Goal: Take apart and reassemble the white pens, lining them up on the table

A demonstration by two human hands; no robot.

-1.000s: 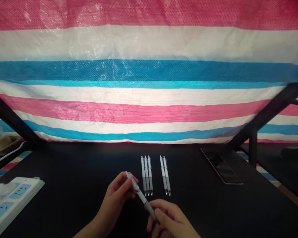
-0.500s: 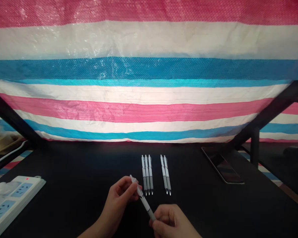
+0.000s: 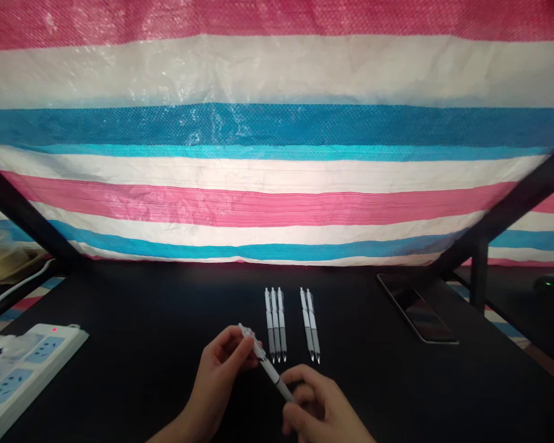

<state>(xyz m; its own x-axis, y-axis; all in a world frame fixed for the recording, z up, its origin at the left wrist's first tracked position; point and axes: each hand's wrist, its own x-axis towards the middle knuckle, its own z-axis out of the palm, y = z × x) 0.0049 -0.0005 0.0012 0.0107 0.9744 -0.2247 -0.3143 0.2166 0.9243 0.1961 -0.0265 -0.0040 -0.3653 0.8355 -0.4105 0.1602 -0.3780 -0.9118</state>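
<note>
My left hand (image 3: pixel 221 363) pinches the pen (image 3: pixel 265 363) by its clicker end; my right hand (image 3: pixel 316 406) has regripped lower, fingers closed round its tip, just in front of the 3 pens (image 3: pixel 276 323) on the desk (image 3: pixel 143 344).

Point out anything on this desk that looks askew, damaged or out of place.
Nothing stands out. Three pens and two pens lie in neat parallel groups on the black desk. The left hand and right hand hold a sixth pen intact. The phone and power strip lie flat.
</note>
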